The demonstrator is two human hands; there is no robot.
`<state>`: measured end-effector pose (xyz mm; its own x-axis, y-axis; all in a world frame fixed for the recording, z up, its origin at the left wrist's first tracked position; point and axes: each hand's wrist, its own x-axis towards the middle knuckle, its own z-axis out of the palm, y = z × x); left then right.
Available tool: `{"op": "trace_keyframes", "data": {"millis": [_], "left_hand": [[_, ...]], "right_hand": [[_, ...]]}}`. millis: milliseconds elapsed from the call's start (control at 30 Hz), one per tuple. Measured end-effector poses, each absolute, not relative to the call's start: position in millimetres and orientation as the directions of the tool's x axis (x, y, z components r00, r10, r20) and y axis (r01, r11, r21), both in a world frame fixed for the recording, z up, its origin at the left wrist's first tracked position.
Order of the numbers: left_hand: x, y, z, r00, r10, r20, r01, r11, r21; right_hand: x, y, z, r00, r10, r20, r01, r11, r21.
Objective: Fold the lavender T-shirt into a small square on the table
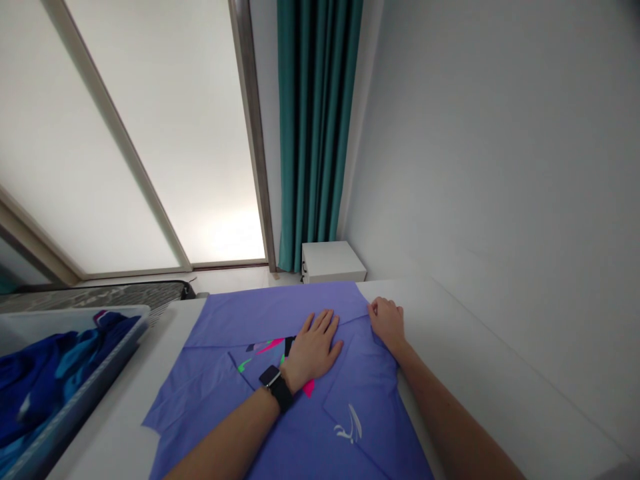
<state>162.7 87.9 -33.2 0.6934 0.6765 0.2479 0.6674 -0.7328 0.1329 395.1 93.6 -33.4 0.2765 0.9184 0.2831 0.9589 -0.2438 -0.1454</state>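
A periwinkle-blue sports shirt (280,393) lies spread on a white table (500,373), with part of it folded over. It has pink and green graphics and a white logo (349,427). My left hand (313,350), with a black wristwatch (276,387) on the wrist, rests flat on the shirt with its fingers apart, covering part of the graphic. My right hand (387,325) is curled over the shirt's far right edge, and its fingers appear to pinch the fabric.
A translucent plastic bin (75,327) holding blue clothes stands at the table's left edge. Beyond the table are a white cabinet (333,262), a teal curtain (313,133), a frosted glass door (170,133) and a dark grey mat-like object (95,297).
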Motion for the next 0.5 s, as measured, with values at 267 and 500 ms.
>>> {"op": "trace_keyframes", "data": {"millis": [267,500], "left_hand": [[162.3,88.2,-35.7,0.690,0.682,0.244,0.674,-0.728,0.130],[161.1,86.5,-21.9,0.671,0.702,0.240,0.691,-0.709,0.143]], "right_hand": [[397.4,94.5,-39.4,0.272,0.909,0.317,0.962,-0.244,-0.126],[393.0,90.8,-39.1,0.108,0.911,0.399,0.980,-0.030,-0.197]]}}
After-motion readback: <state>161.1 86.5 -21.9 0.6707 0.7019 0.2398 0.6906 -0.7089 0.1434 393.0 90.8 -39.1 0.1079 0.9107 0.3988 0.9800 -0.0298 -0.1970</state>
